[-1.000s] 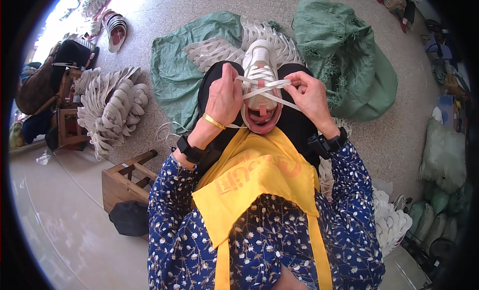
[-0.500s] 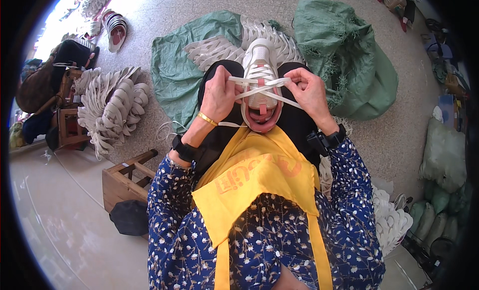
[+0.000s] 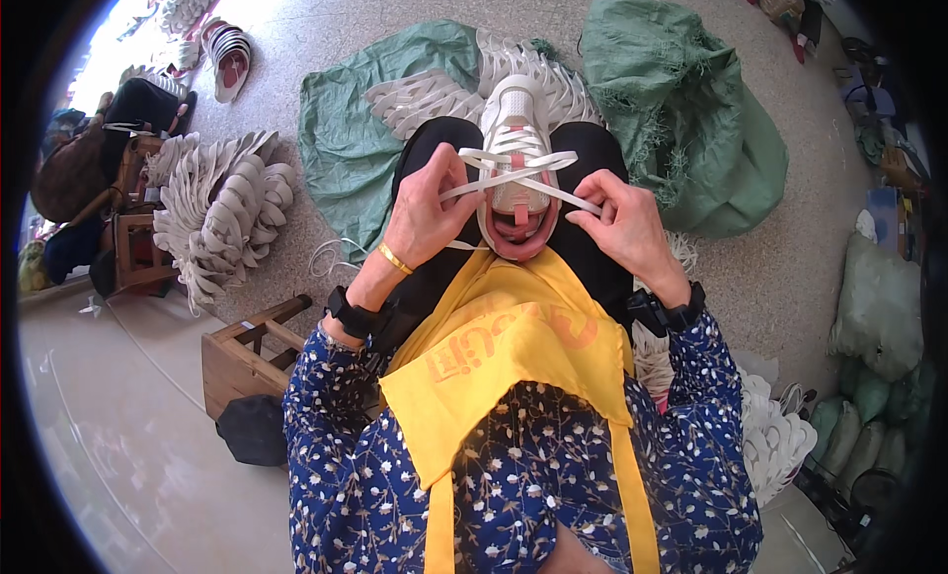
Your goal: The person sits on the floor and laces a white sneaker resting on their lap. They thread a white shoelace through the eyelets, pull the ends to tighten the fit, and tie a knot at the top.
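A white sneaker point(image 3: 514, 107) with a pink lining is held between my knees, its toe pointing away from me. White shoelace point(image 3: 523, 163) crosses over its tongue, with a loop standing out on each side. My left hand point(image 3: 427, 201) pinches one lace end at the left of the shoe. On the right, my right hand point(image 3: 624, 218) grips the other end between thumb and fingers. Both strands run taut toward the crossing. A pink tab point(image 3: 520, 215) shows on the tongue below the laces.
Beyond my knees, rows of white shoe pieces point(image 3: 425, 105) lie on a green sack point(image 3: 341, 144). Another crumpled green sack point(image 3: 691, 120) is at the right. More shoe pieces point(image 3: 212, 204) pile up at the left, near a wooden stool point(image 3: 232, 362). A yellow apron point(image 3: 513, 337) covers my lap.
My hands have shifted their hold from the loops to the lace ends. The right hand has moved down and outward, the left slightly down, and the loops now stand free.
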`<state>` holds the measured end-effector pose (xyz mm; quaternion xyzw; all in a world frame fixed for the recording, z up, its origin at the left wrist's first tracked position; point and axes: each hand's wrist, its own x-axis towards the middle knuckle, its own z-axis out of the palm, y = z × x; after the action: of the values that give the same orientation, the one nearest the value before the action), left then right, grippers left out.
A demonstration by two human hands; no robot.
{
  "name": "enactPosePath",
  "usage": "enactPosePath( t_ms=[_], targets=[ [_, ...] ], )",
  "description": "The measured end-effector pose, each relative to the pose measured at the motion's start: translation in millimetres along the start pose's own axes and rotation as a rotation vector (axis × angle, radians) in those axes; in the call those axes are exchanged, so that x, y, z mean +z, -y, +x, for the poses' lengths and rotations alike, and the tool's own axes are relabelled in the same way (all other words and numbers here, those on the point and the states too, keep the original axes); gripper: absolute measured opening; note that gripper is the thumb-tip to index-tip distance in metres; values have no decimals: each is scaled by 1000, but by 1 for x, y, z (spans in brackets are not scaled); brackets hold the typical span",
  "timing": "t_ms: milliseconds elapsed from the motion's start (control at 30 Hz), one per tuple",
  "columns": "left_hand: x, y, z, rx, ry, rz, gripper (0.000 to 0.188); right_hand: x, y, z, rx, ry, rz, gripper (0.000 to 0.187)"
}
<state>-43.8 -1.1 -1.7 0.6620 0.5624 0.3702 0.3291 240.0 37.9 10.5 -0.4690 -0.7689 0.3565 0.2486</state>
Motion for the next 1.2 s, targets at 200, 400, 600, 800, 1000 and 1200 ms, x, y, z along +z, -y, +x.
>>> enactPosePath(
  t_ms=[200,400,600,800,1000,1200],
  targets=[
    [-7,-10,3,234,-52,230,11,-10,12,7,-95,-107,-71,14],
    [-12,9,-3,360,-56,420,13,-7,10,5,-208,-181,-78,4],
    [-23,12,-7,310,-64,418,11,-8,3,3,-157,-162,-66,3],
    [-38,16,-14,280,-28,493,15,-14,-4,4,-231,-222,-115,2],
    [-54,26,-25,301,-81,607,16,-31,-14,-3,-191,-247,-147,6],
    [-81,33,-37,277,-110,698,14,-44,-41,-14,-155,-271,-226,8]
  ],
)
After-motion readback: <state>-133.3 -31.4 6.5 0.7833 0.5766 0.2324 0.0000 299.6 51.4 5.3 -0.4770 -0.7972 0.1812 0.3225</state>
